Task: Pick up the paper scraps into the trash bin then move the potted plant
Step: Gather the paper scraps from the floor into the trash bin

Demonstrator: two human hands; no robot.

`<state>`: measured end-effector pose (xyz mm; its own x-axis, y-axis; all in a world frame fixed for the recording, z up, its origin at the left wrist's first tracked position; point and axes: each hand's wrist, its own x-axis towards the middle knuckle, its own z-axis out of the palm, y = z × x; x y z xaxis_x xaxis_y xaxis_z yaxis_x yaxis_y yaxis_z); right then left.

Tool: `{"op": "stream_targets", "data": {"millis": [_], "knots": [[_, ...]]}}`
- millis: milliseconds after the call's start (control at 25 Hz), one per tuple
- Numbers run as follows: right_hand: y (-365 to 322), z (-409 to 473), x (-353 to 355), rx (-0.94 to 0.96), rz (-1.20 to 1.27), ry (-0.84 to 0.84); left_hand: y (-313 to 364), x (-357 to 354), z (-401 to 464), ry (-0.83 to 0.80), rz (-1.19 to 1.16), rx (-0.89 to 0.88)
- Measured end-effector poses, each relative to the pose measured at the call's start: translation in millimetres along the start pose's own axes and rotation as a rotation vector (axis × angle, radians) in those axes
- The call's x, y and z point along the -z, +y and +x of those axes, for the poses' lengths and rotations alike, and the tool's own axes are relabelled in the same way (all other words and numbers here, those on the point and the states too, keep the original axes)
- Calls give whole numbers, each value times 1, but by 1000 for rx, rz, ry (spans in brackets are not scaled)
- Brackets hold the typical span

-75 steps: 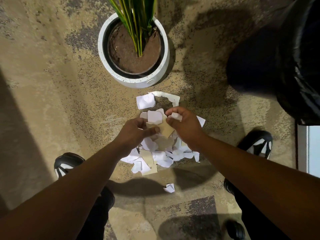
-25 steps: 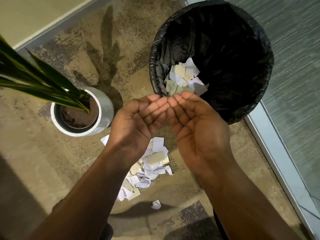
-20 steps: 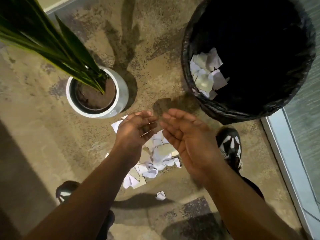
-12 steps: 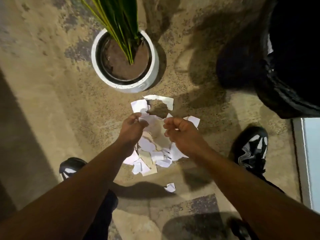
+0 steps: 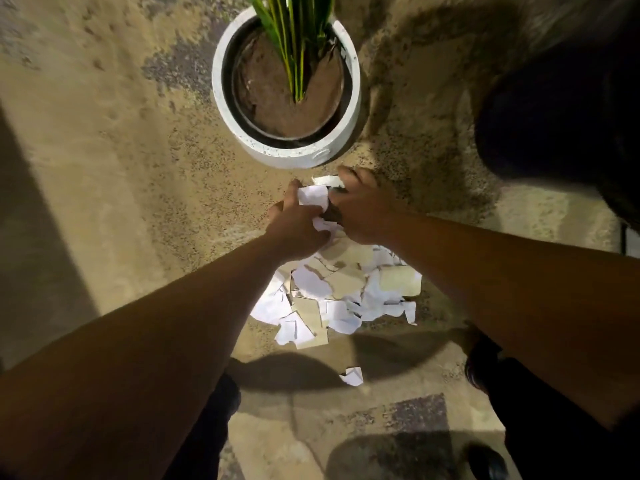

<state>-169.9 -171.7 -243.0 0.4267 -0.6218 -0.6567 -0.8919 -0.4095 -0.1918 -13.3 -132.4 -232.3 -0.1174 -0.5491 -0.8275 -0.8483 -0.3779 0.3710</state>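
On the carpet, just below potted plant [image 5: 287, 88] | left hand [image 5: 298, 226] and right hand [image 5: 363, 209] cupped together, gripping paper scraps [image 5: 313, 197] | loose scrap pile [image 5: 343, 292] beneath both wrists

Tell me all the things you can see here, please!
potted plant: one, round white pot with brown soil and green leaves, top middle on the floor
paper scraps: one heap of many, white and tan, on the floor in the middle, below the pot
stray scrap: one, white, alone on the floor below the heap
trash bin: one, black with a black liner, top right, partly cut off
floor: one, speckled tan with dark patches
shoes: dark, at the lower edge; how many, I cannot tell
left hand: closed on white scraps at the heap's top edge
right hand: curled beside the left, gathering the same scraps
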Motion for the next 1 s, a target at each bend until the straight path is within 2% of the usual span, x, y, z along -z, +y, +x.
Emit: {"op": "stream_targets", "data": {"millis": [80,160,240,360,440,480,520,560,680,760,800,880,1000], "knots": [[-6,-8,-8,-6,-9,79,-2,-3,0,15,106,-67],[-3,-10,-11,-14,74,149,-2,-5,-6,154,-17,-89],[1,-13,-11,-62,242,239,-1,-4,-12,319,-167,-10],[6,-19,-13,-381,711,387,-2,-4,-16,450,-512,140],[10,-17,-13,-593,1044,381,-6,-4,-14,446,-809,236],[11,-15,-13,-626,1111,336,-7,-4,-12,396,-934,250],[13,-13,-15,-606,1079,277,-6,-3,-13,332,-978,231],[14,-13,-17,-545,986,202,-7,-4,-11,269,-904,199],[12,-20,-15,-265,664,-52,-10,-13,-8,193,-423,48],[10,-29,-19,-113,535,-214,-10,-22,-6,123,-247,-11],[8,-33,-24,-60,469,-241,-8,-26,-8,88,-160,-20],[5,-39,-36,-21,382,-170,-5,-36,-8,91,-44,-37],[3,-38,-54,-33,373,-25,2,-43,-14,162,-52,-88]]}}
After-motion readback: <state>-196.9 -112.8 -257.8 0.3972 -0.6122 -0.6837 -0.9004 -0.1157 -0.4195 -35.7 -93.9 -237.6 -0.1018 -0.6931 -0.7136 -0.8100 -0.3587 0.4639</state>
